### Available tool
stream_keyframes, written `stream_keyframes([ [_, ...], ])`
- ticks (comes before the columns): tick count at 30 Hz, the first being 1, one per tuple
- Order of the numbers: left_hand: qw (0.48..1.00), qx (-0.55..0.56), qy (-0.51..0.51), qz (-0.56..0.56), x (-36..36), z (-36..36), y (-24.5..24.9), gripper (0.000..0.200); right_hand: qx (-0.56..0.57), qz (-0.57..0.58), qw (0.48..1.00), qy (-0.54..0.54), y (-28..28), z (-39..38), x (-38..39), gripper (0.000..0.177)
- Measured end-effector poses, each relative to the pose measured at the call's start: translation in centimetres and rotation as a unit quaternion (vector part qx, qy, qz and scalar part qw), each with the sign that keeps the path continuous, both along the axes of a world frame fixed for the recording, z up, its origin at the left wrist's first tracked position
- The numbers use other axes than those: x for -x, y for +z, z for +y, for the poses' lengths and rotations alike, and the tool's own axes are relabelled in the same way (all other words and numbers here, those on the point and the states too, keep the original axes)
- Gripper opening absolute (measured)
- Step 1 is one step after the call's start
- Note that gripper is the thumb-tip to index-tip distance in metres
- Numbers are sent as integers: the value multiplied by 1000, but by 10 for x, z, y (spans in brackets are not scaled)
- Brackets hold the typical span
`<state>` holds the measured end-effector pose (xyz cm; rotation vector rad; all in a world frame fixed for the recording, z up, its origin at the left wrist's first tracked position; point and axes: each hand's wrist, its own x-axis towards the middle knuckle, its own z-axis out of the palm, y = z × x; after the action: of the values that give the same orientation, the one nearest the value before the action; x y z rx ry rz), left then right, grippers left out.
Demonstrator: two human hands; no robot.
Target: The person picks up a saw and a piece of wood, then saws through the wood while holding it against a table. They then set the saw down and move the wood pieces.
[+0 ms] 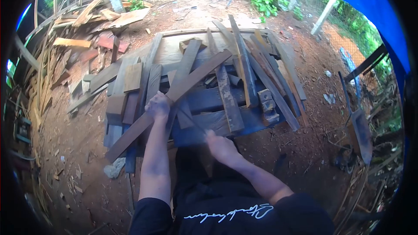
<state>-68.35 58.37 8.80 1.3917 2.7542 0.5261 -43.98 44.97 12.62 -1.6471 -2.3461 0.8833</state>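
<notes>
A long dark plank [200,75] lies diagonally over the pile of wood, from the lower left up to the upper right. My left hand [158,105] is closed around it near its middle. Lower and to the right, my right hand [220,146] is closed on a thin dark tool [190,118], which slants up and left toward the plank beside my left hand. The tool is blurred, and its exact kind cannot be made out. Under the plank, other boards lie across a low wooden table [174,43].
Loose boards and offcuts [72,42] lie on the ground at the left. Notched wood blocks [267,104] sit on the table's right side. A shovel-like metal blade [362,135] stands at the far right. A crumpled plastic bag [114,169] lies by the table's near left corner.
</notes>
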Motion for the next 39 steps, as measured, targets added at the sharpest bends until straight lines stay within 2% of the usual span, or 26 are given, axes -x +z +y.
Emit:
stream_keyframes([
  [2, 1000, -12, -2, -2, -1, -2, 3, 50, 16, -12, 1000, -7, 2, -13, -11, 20],
  [5, 1000, -26, -12, 8, -5, -7, 0, 51, -20, 40, 998, -36, -11, -14, -8, 20],
  [7, 999, -34, -11, 23, -4, -6, -2, 51, -133, 122, 983, -15, -21, 6, 14, 20],
  [8, 996, -64, -7, 54, -6, -7, -5, 50, -136, 128, 982, -14, -23, 15, 25, 20],
  [10, 991, -97, -3, 89, -7, -8, -6, 49, -137, 123, 983, -16, -23, 34, 46, 20],
  [12, 995, -85, 2, 60, -8, -9, -5, 50, -134, 99, 986, -5, -21, 48, 63, 20],
  [19, 982, -99, 3, 161, -5, -5, -14, 45, -130, 35, 991, 4, -29, 55, 72, 18],
  [22, 986, -73, 1, 147, -6, -4, -13, 46, -118, 56, 991, 2, -27, 62, 79, 12],
  [25, 991, -57, 0, 123, -5, -2, -14, 46, -67, 64, 995, -30, -25, 79, 99, 15],
  [28, 992, -59, -8, 108, -4, -2, -13, 47, -41, 60, 997, -15, -17, 74, 93, 17],
  [32, 995, -40, -9, 96, -4, -4, -13, 49, -36, 55, 998, 17, -11, 75, 85, 18],
  [34, 995, -39, -9, 95, -5, -4, -12, 50, -68, 19, 997, 16, -11, 75, 88, 22],
  [35, 998, -13, -17, 64, -4, -3, -9, 50, -68, 18, 997, 21, -14, 81, 93, 22],
  [39, 998, -11, -29, 53, 0, -1, -12, 50, -42, 56, 997, -15, -29, 93, 108, 21],
])
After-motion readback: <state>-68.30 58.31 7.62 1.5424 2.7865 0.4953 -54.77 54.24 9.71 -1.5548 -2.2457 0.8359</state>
